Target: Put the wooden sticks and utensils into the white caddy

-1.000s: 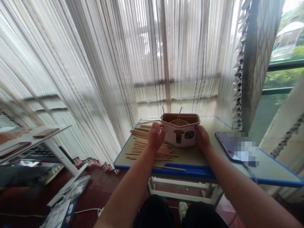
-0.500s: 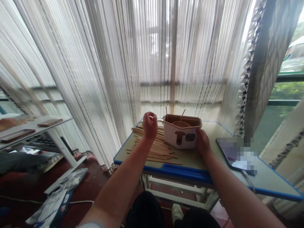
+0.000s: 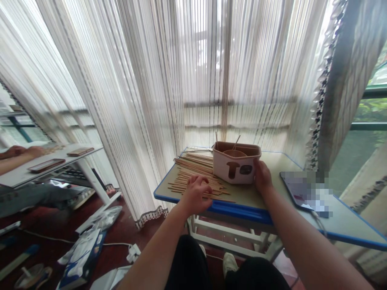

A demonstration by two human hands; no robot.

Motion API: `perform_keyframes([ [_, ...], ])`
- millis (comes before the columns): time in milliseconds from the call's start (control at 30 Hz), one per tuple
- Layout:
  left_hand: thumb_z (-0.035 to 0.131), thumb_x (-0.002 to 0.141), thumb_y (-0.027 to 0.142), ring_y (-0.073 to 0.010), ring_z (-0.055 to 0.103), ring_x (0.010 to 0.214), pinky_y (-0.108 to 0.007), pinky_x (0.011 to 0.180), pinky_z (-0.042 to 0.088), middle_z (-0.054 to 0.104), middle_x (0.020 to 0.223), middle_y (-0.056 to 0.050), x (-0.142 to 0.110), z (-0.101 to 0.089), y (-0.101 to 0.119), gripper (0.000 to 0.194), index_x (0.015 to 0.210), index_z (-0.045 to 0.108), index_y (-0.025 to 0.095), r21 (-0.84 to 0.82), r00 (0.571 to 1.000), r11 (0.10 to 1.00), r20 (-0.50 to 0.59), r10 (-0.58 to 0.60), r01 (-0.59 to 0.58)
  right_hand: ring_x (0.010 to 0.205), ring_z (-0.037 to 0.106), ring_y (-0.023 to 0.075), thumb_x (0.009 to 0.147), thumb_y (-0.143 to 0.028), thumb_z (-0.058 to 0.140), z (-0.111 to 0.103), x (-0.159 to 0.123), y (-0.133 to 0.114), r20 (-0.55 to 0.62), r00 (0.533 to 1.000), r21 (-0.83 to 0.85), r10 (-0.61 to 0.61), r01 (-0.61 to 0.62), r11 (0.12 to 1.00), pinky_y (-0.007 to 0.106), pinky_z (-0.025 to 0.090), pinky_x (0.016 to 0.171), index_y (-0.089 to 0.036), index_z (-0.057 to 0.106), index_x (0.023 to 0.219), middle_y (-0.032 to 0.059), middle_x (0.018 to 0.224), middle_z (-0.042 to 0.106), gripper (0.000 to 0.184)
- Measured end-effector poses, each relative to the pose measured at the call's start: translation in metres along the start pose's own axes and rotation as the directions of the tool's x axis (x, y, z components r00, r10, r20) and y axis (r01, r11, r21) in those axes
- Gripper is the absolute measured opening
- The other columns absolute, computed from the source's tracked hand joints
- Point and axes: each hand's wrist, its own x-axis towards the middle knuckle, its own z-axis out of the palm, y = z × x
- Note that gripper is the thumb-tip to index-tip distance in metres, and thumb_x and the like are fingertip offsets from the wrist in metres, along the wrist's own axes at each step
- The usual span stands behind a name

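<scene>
Many thin wooden sticks (image 3: 196, 165) lie in a loose, roughly parallel spread on the left part of a small blue-edged table (image 3: 270, 157). Over the near side of that spread is my left hand (image 3: 198, 194), fingers apart and slightly bent, holding nothing I can see. My right hand (image 3: 263, 177) grips the right end of a white and brown box (image 3: 223, 169), which stands upright behind the sticks. Inside the box a round brown rim (image 3: 235, 153) shows, and two thin sticks poke up above its edge. My right fingertips are partly hidden.
A tablet-like device (image 3: 298, 191) with a cable lies on the table's right side. To the left, a person's hands (image 3: 33, 152) rest at a white table (image 3: 18, 177) with flat trays. Bags and boxes (image 3: 87, 249) litter the floor. A striped curtain (image 3: 145, 80) hangs behind.
My left hand has come down and toward me, from raised and curled beside the box to spread over the near sticks. The right hand stays on the box. The view has shifted slightly left.
</scene>
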Motion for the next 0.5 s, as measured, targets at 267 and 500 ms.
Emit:
perform_keyframes([
  [267, 0.067, 0.067, 0.021, -0.0234, 0.046, 0.102, -0.040, 0.093, 0.034, 0.058, 0.101, -0.002, 0.0014, 0.0055, -0.0031, 0.013, 0.076, 0.072, 0.028, -0.016, 1.000, 1.000, 0.007, -0.003, 0.003, 0.072, 0.055, 0.0203, 0.073, -0.077, 0.038, 0.0004, 0.0004, 0.0044, -0.003, 1.000, 0.006, 0.006, -0.006, 1.000, 0.031, 0.039, 0.065, -0.018, 0.060, 0.082, 0.0058, 0.079, 0.064, 0.063],
  [500, 0.061, 0.080, 0.030, -0.0227, 0.046, 0.103, -0.040, 0.092, 0.034, 0.060, 0.104, -0.002, 0.0026, 0.0089, -0.0087, 0.013, 0.082, 0.074, 0.032, -0.024, 1.000, 0.999, 0.012, -0.025, 0.025, 0.070, 0.055, 0.0195, 0.073, -0.078, 0.035, 0.0008, 0.0008, 0.0047, -0.007, 1.000, -0.001, -0.007, 0.007, 1.000, 0.030, 0.041, 0.063, -0.019, 0.059, 0.081, 0.0056, 0.077, 0.064, 0.064],
])
